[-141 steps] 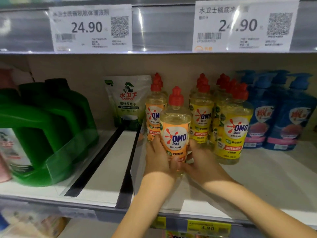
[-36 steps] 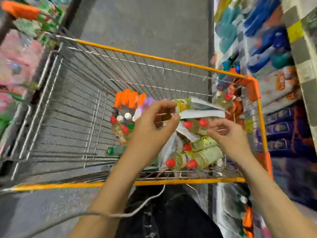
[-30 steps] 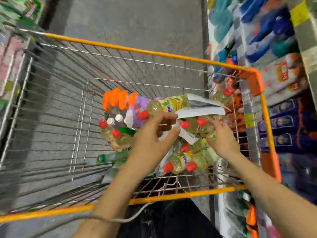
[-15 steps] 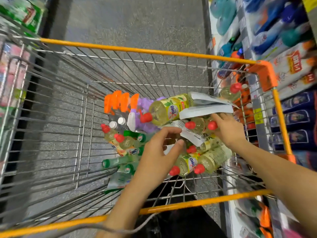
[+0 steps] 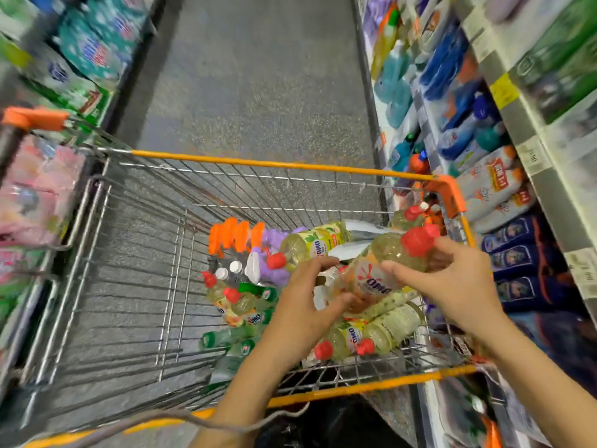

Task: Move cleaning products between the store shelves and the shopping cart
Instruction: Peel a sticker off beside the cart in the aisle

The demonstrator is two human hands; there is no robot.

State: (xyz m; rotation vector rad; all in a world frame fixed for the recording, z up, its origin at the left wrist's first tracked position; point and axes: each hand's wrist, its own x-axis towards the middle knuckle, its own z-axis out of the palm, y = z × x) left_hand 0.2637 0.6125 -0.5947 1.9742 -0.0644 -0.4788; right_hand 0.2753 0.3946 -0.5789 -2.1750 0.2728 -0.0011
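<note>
Head view. Looking down into a cart (image 5: 258, 162), with shelves (image 5: 504, 92) close on the right. Holding one bottle (image 5: 381, 270) tilted, red cap (image 5: 416, 240) pointing up and right, just above the heap (image 5: 365, 337) of similar bottles in the cart's near right part. Clamped round its lower end with the left hand (image 5: 303, 305); clamped nearer the cap with the right hand (image 5: 452, 286). Clear of the heap or brushing it: cannot tell. Probably mid-transfer between cart and shelves.

Risks, by judgement:
- Slipping off the smooth, rounded body on letting go too early with either hand.
- Nudging the loose heap and sending bottles rolling against the wire.
- Catching the cap on the orange corner (image 5: 449, 195) when swinging toward the shelves.
- Squeezing too hard near the cap and forcing a leak.
</note>
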